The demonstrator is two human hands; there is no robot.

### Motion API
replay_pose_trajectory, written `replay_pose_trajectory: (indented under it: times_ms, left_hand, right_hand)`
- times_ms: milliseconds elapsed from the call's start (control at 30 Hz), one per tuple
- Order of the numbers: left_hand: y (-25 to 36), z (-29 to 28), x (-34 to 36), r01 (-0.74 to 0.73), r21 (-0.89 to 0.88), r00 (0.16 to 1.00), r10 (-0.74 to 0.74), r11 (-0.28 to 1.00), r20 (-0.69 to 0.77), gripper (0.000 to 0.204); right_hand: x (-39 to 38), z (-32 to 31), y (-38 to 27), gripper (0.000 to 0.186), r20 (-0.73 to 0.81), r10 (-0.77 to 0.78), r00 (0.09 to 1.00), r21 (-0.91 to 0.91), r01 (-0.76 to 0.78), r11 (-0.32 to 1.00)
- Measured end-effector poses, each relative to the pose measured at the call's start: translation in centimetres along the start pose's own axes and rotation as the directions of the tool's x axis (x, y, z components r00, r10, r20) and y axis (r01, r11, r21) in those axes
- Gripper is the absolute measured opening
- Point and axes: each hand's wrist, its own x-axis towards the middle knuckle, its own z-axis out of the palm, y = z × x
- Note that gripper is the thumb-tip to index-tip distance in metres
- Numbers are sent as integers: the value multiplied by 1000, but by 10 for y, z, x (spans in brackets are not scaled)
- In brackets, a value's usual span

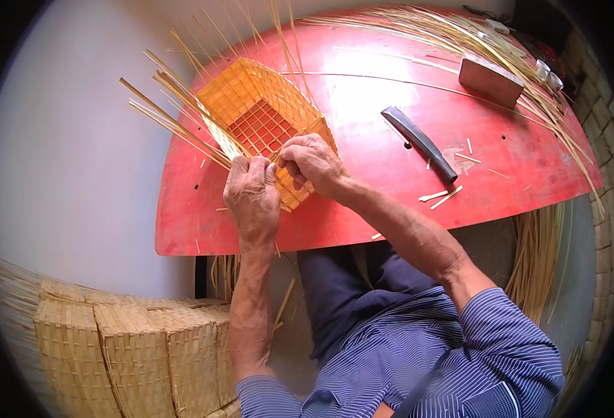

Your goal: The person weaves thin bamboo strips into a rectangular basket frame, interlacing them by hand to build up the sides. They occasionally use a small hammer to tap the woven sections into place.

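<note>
A half-woven bamboo basket [276, 82] rests on the red table [370, 167], its open lattice bottom showing inside. Long loose strips [171, 115] stick out from its rim to the left and the back. At the near rim my left hand [252, 191] is closed, its fingers pinching the rim where strips meet it. Beside it, my right hand [312, 161] is bent over the near wall with curled fingers, gripping at the same rim. The exact strip between the right fingertips is hidden.
A dark curved knife [418, 143] and short offcuts [446, 198] lie right of the basket. Farther right, a brick-like block [490, 80] weighs down long bamboo strips [418, 24]. Finished woven baskets [133, 348] stand lower left; strip bundles [538, 258] hang below the table's right side.
</note>
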Motion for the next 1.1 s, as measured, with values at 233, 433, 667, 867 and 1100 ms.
replay_pose_trajectory:
  times_ms: [233,433,667,867,1100]
  left_hand:
    - [-6,-10,-1,28,-89,999,-26,996,21,7]
    - [-20,-21,-10,92,-307,994,-69,947,83,9]
    - [-24,-9,-6,118,-337,991,-92,934,93,7]
    - [-27,0,-7,43,-125,999,-43,991,9,9]
    - [-30,-4,-8,-164,-9,986,164,986,-14,9]
  right_hand:
    - [-4,-52,24,15,308,-441,843,-895,414,166]
    - [-8,-31,-26,21,375,-593,712,-664,653,365]
    - [26,-24,-11,31,349,-252,903,-815,425,395]
    - [24,-23,-7,31,345,-281,895,-799,437,412]
    - [25,-19,2,30,325,-292,899,-793,428,433]
